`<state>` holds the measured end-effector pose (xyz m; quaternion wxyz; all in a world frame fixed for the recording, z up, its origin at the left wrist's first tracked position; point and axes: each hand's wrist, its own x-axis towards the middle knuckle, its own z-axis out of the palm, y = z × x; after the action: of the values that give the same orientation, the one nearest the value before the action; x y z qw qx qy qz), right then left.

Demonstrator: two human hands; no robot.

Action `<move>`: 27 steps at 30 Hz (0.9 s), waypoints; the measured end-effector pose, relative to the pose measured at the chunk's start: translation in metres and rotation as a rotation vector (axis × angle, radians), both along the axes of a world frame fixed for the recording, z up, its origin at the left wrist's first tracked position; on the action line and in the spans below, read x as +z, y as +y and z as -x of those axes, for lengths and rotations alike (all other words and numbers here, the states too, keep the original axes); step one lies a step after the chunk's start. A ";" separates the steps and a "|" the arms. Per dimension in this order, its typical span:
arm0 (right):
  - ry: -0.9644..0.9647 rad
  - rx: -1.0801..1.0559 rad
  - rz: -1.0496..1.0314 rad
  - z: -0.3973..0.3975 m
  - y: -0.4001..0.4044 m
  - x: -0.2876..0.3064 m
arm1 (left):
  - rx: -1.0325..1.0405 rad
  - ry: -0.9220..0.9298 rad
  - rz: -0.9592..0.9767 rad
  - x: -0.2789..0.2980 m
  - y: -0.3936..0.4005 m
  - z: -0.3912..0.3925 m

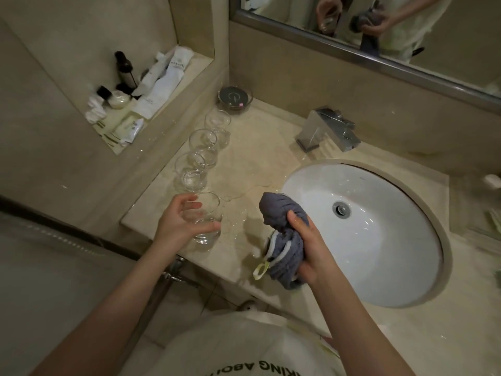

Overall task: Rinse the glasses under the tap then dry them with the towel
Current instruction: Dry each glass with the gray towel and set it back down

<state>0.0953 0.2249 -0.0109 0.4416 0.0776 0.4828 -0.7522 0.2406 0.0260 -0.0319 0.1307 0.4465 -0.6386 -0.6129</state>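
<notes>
Low in the frame, a bunched grey towel is gripped by the right hand beside the sink. At centre left, 1 glass on the wet surface is clasped by the left hand. Beyond it, 3 glasses are lined up toward the tap.

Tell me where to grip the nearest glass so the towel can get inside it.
Grip the nearest glass round its lower wall, from the left, as the left hand does now. It stands upright with its mouth open upward, so this leaves the rim clear for the towel, bunched in the right hand.
</notes>
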 end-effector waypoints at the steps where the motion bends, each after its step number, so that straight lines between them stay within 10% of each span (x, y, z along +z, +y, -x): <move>1: -0.007 0.001 -0.009 -0.001 0.000 -0.002 | 0.025 -0.004 0.022 -0.003 -0.002 -0.004; 27: -0.009 -0.024 -0.042 -0.015 0.005 -0.010 | 0.215 -0.059 0.127 -0.038 -0.061 -0.004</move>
<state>0.1106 0.2303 -0.0207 0.4329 0.0959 0.4955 -0.7469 0.2445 -0.0348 -0.0697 0.2049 0.5213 -0.6281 -0.5401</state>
